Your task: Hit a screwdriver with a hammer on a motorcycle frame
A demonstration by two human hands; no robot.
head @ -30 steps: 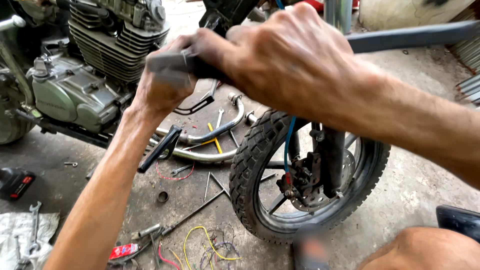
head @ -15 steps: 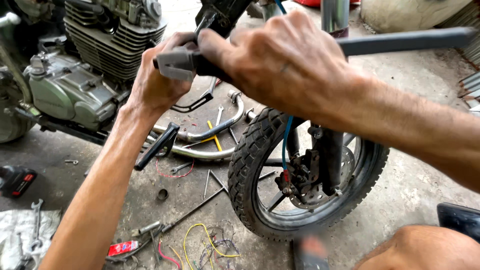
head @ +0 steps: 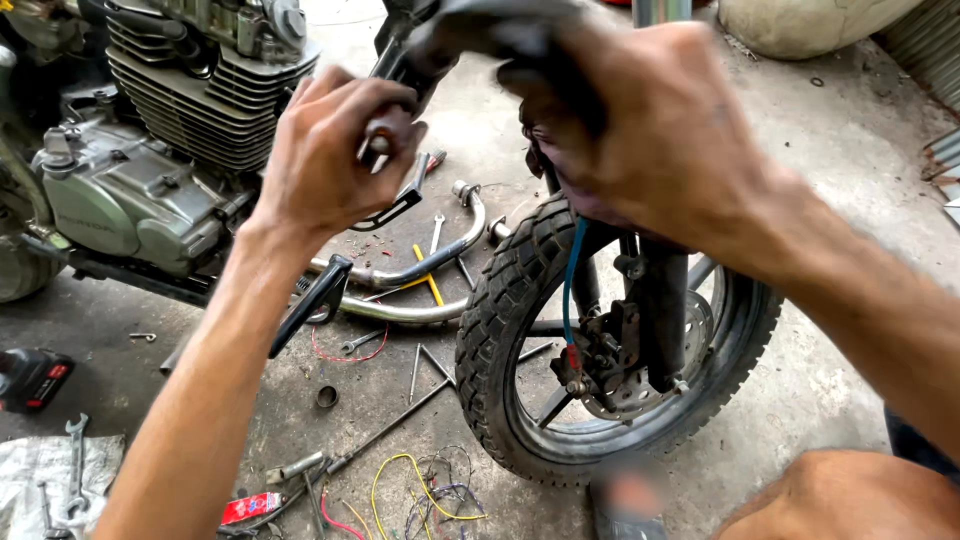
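Note:
My left hand is closed around the end of a dark metal handlebar bar above the floor. My right hand wraps over a black rubber-like part at the top of the bar, close to the camera. Below them stands a motorcycle front wheel with knobby tyre, dark forks and a blue cable running down to the brake. The bar's far end is hidden behind my right hand.
A motorcycle engine stands at the left. Chrome exhaust pipes, wrenches, rods and coloured wires litter the concrete floor. A red-black power tool lies at the far left, a spanner on grey cloth. My knee shows bottom right.
The view has shifted and both hands have come closer together and higher. The long bar that stretched to the right is no longer seen; my right hand now covers a black part at the top.

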